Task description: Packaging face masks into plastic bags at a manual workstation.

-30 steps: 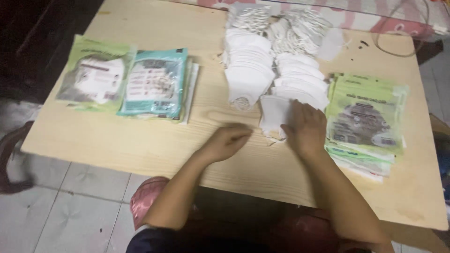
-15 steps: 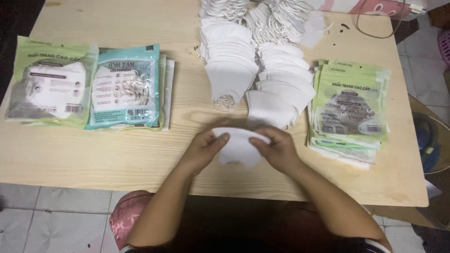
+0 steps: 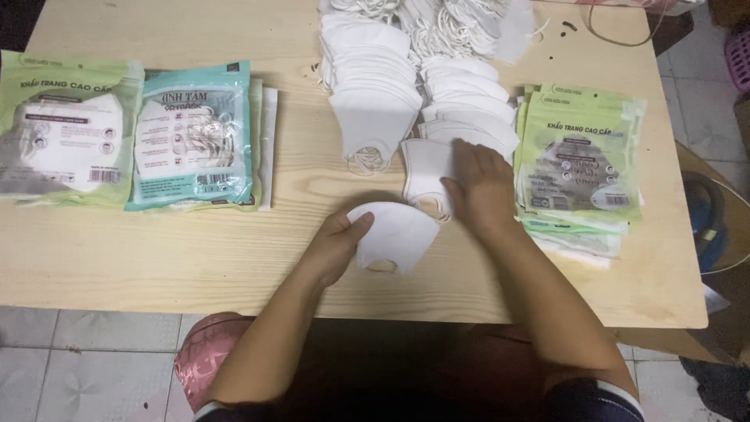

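My left hand (image 3: 337, 244) grips the left edge of a folded white face mask (image 3: 394, 237) that lies on the wooden table (image 3: 156, 250) in front of me. To its right, my right hand (image 3: 480, 186) rests palm down on another white mask (image 3: 423, 173) at the near end of the right-hand row of stacked masks (image 3: 469, 101). A second overlapping row of white masks (image 3: 367, 86) lies to the left of it.
A stack of green packets (image 3: 582, 156) lies right of the masks. At the left sit a teal packet pile (image 3: 195, 133) and a green packet (image 3: 62, 129). Tangled ear loops (image 3: 449, 23) lie at the far edge. A pink stool (image 3: 205, 352) shows below.
Both hands held one mask together half a second ago. My right hand has let go and moved up-right onto the mask pile; my left hand keeps the mask.
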